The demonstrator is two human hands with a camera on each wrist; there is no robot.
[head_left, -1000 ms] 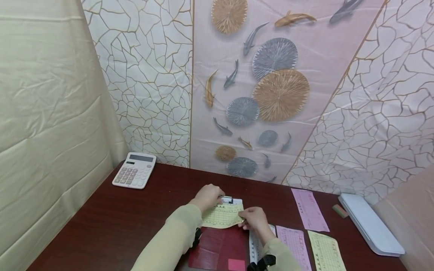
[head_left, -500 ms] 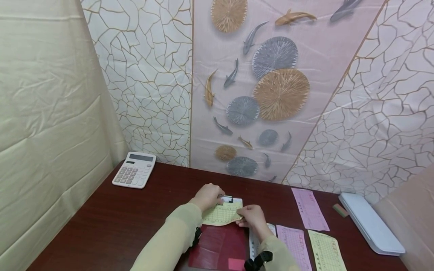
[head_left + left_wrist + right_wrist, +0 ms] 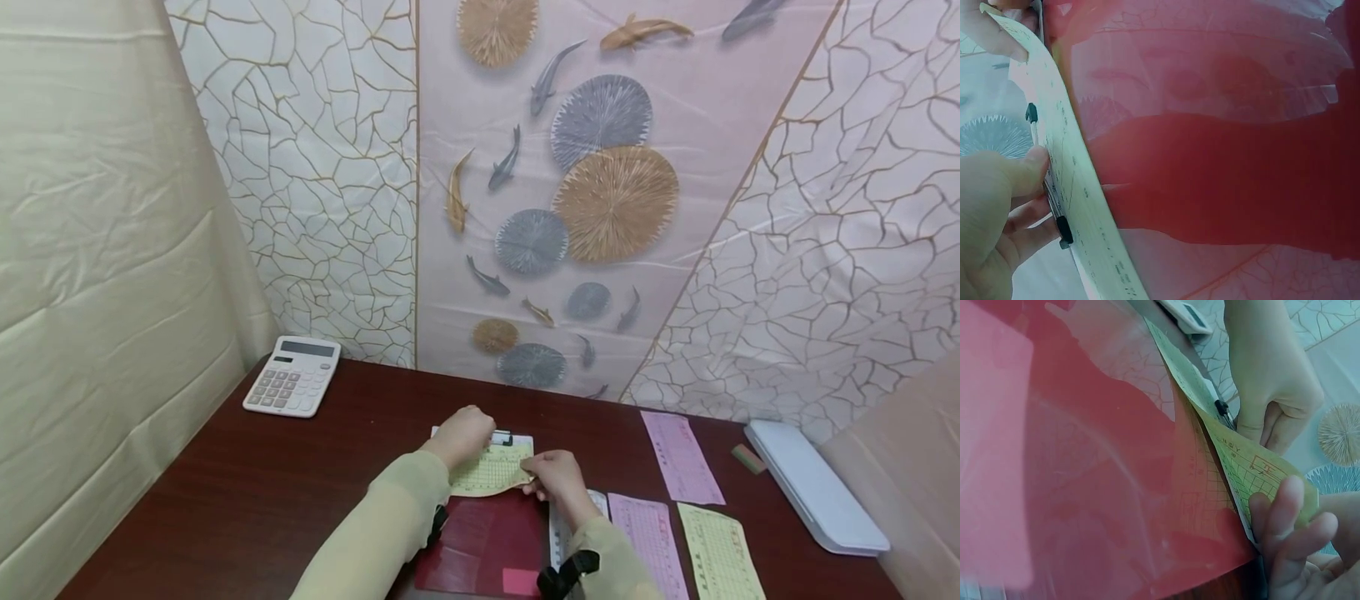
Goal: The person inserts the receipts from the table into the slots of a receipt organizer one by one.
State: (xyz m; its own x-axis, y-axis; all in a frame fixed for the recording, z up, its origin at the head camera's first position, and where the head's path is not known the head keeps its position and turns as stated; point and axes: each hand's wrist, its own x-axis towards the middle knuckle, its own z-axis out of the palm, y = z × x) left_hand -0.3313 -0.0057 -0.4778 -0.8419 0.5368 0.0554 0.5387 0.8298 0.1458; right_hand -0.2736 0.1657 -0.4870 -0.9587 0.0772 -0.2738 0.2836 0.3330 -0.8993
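My left hand (image 3: 463, 435) is at the top of a small white clipboard (image 3: 527, 444), thumb and fingers around its metal clip (image 3: 1054, 203). A yellow printed form (image 3: 487, 473) lies on the board below the clip, its lower edge curling up. With thumb and fingertips, my right hand (image 3: 557, 477) pinches the form's lower right corner, which the right wrist view shows lifted. Directly below, nearer me, lies a glossy red plastic cover (image 3: 483, 542) with a pink patch (image 3: 520, 581). How far the clip's jaw stands from the paper is hard to tell.
Right of the cover lie a white printed strip (image 3: 558, 533), two pink forms (image 3: 651, 537) and another yellow form (image 3: 720, 550). A small green-brown block (image 3: 747, 458) sits beside a long white case (image 3: 817, 487). A white calculator (image 3: 292, 375) stands at the back left, near the curtain.
The left hand has turned slightly and its fingers are more tucked in at the clip; the board's top left corner now shows. The right hand has lifted the form's corner slightly upward.
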